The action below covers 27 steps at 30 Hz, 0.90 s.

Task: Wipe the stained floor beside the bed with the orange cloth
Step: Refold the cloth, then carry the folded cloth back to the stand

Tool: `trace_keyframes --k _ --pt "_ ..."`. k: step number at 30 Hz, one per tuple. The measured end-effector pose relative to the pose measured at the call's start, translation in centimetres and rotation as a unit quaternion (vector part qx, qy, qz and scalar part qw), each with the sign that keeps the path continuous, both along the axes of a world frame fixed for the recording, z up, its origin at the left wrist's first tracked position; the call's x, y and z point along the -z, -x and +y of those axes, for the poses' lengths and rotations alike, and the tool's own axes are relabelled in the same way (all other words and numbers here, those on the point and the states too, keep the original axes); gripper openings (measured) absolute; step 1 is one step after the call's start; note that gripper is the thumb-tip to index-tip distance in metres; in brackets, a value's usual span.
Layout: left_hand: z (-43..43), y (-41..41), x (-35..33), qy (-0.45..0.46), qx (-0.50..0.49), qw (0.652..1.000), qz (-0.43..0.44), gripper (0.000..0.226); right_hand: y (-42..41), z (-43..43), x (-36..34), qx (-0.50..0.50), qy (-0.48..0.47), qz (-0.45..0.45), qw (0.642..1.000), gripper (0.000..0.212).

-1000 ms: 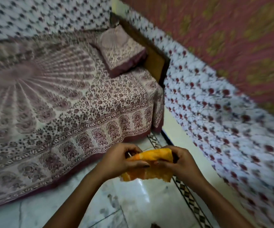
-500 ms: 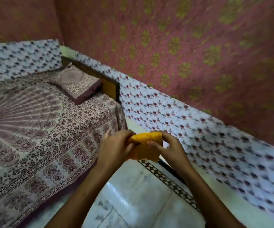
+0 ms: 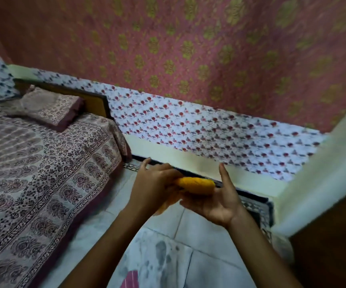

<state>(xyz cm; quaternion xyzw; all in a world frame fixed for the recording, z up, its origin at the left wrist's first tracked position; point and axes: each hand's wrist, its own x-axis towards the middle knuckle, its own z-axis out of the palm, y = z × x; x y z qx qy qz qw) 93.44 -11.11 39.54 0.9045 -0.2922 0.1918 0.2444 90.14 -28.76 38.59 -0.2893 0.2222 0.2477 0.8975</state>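
Observation:
The orange cloth point(image 3: 197, 184) is bunched into a compact roll, held in the air between both hands above the floor. My left hand point(image 3: 154, 185) grips its left end, back of the hand toward me, with the index finger lifted. Palm up, my right hand point(image 3: 216, 201) has straight fingers under the roll and its thumb pointing up. Below my forearms, the white marble floor point(image 3: 209, 267) shows grey smudged stains point(image 3: 161, 253). The bed point(image 3: 43, 175), with a patterned maroon sheet, fills the left.
A pillow point(image 3: 51, 107) lies at the wooden headboard point(image 3: 93, 102). A flower-print cloth point(image 3: 209, 129) and pink wall hanging point(image 3: 188, 48) cover the wall ahead. A dark patterned floor border point(image 3: 255, 206) runs along it. Brown wood point(image 3: 334, 246) stands at right. A pink patch of fabric point(image 3: 130, 279) shows at the bottom edge.
The view swung right and up, off the bed and onto the wall. The cloth went from a folded pad to a tighter roll, and my right fingers straightened beneath it.

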Motion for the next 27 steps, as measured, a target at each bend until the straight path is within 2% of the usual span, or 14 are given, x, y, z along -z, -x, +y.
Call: trace_keyframes --k 3,8,13,18,21,24,25,27 --pt "1.0 4.4 1.3 -0.001 0.060 0.998 -0.006 0.021 4.6 2.2 0.6 0.096 0.043 0.019 0.994 0.046" --pt "5.3 14.1 6.0 0.063 0.095 0.993 0.028 0.030 14.7 7.0 4.3 0.203 0.080 0.021 0.976 0.015" --pt "12.2 26.5 10.9 0.093 0.137 0.981 0.103 0.036 26.9 13.3 8.1 0.283 0.092 0.014 0.955 0.016" --pt "16.8 36.6 12.7 0.148 0.155 0.940 0.266 0.052 38.7 17.1 9.8 0.344 0.099 0.037 0.933 0.027" --pt "19.0 42.3 15.6 0.057 0.151 0.923 0.350 0.062 45.5 18.7 10.3 0.378 0.106 0.014 0.920 0.026" --pt "22.1 49.4 19.8 -0.078 0.172 0.884 0.428 0.057 51.9 20.5 11.6 0.398 0.104 0.010 0.911 0.035" --pt "23.3 52.4 21.1 -0.094 0.173 0.871 0.450 0.052 54.5 21.4 12.1 0.404 0.106 0.007 0.909 0.037" --pt "25.0 56.3 22.6 -0.063 0.150 0.857 0.489 0.039 58.1 22.9 13.1 0.410 0.096 0.008 0.907 0.042"
